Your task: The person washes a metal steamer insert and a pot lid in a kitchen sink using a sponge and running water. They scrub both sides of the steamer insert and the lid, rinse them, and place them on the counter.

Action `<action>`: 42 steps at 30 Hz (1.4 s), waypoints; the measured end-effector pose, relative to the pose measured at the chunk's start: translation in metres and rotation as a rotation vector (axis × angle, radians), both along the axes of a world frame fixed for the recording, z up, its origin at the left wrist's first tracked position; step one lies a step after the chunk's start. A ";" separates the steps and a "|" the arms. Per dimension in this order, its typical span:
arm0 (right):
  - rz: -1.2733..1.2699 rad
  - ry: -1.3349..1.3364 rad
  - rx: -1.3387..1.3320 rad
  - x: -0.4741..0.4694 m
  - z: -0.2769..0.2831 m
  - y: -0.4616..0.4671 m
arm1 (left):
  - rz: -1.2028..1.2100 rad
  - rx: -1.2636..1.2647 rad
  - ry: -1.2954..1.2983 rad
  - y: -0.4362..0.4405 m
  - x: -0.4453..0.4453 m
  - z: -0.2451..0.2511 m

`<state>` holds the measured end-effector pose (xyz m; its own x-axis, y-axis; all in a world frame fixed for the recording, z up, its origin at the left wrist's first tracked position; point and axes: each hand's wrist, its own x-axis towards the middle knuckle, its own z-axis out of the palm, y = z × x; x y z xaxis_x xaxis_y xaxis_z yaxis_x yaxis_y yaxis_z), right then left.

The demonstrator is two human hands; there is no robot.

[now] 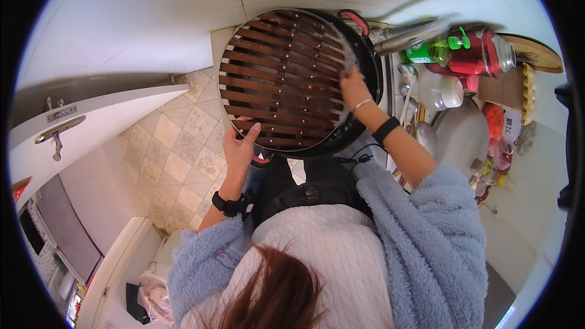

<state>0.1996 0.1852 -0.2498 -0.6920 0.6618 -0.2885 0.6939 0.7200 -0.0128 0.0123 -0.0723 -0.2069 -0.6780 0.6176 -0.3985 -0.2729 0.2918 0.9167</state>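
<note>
A round steamer rack [283, 83] with brown riveted slats and a thin metal rim rests tilted over a large black pan [372, 82]. The pan has red-and-black handles [355, 22]. My left hand [240, 144] grips the rack's near-left rim, thumb on top of the slats. At its right side, my right hand [355, 87] touches the slat ends among white suds [351, 52]. Its fingers are blurred, and whether they hold anything is hidden. Suds also show along the rack's lower right edge.
A metal faucet [411, 36] reaches toward the pan from the right. Beyond it are a green pump bottle [425, 50], a red thermos-like container [480, 55], utensils [406, 87] and a metal wok or lid [461, 137]. An ajar white door [105, 109] stands left over tiled floor [183, 132].
</note>
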 end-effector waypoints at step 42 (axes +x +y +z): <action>0.460 0.849 -0.482 -0.128 0.069 -0.105 | -0.011 0.005 -0.014 -0.002 -0.004 -0.006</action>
<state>0.0717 0.0798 -0.1813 -0.9421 0.2321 0.2421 -0.0111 0.6998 -0.7142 0.0085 -0.0746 -0.2128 -0.6659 0.6271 -0.4042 -0.2822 0.2898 0.9145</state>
